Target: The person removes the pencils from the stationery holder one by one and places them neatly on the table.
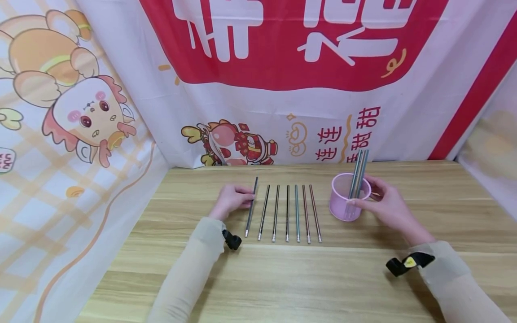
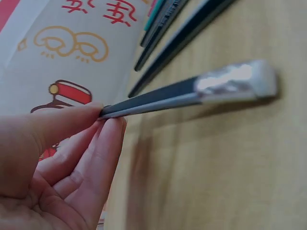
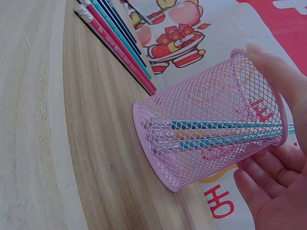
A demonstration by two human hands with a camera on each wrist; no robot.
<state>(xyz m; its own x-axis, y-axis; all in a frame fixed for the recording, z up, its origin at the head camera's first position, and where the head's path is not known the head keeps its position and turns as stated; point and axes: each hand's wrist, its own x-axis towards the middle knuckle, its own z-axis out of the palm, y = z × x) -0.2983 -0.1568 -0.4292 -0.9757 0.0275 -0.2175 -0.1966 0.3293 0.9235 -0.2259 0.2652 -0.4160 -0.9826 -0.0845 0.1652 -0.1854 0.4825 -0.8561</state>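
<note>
My left hand [image 1: 232,199] pinches a dark pencil [image 1: 251,211] between thumb and fingertips. In the left wrist view the pencil's white eraser [image 2: 263,80] and silver ferrule point away from the hand, its shadow falling on the wood. To its right several more pencils [image 1: 287,213] lie side by side, dark, teal and reddish, erasers toward me. My right hand [image 1: 385,202] grips a pink mesh pencil cup [image 3: 192,100] near its rim, thumb on one side and fingers on the other. Inside the cup lean several pencils [image 3: 216,134], teal and yellowish through the mesh, erasers down.
Everything rests on a wood-grain table [image 1: 282,278]. Behind it hangs a white and red printed cloth [image 1: 258,103], and a patterned cloth [image 1: 72,202] covers the left side. A black strap camera mount [image 1: 232,240] sits on the left wrist, another on the right.
</note>
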